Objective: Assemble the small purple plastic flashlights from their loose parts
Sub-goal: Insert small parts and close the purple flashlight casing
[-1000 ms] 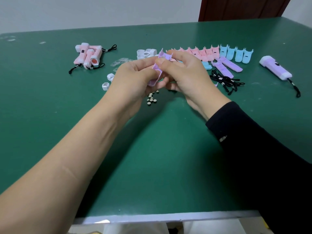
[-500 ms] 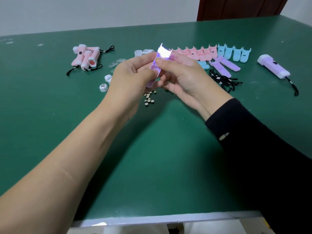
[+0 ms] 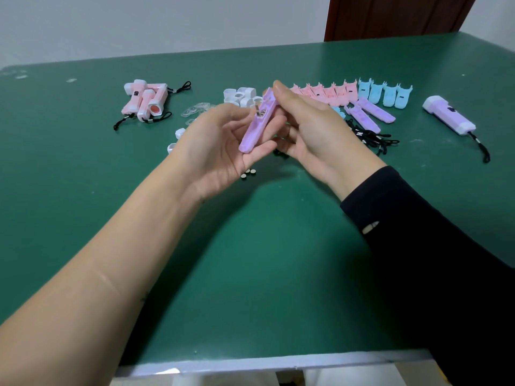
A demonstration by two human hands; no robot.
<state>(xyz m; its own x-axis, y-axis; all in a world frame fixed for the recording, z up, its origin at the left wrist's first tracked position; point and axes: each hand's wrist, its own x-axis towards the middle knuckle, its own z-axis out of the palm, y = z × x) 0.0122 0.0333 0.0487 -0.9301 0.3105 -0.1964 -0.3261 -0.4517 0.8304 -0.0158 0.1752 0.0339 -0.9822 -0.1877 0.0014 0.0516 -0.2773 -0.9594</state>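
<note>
Far left on the green surface (image 3: 83, 190), a heap of finished pink flashlights (image 3: 145, 101) with a dark mark too small to read, then clear lenses (image 3: 195, 111), white caps (image 3: 241, 96) and small button cells (image 3: 249, 173). Held up mid-frame above the surface and hiding some of the loose parts behind: a purple half-shell (image 3: 257, 121), open side up with a metal contact showing, cradled in the curled fingers of the left hand (image 3: 220, 146) and pinched at its far end between fingers and thumb of the right hand (image 3: 312, 126). Further right, rows of pink shells (image 3: 326, 93), blue shells (image 3: 384, 94) and purple shells (image 3: 367, 114), a tangle of black lanyards (image 3: 370, 137), and at the far right a finished purple flashlight (image 3: 448, 115), its dark marking unreadable.
</note>
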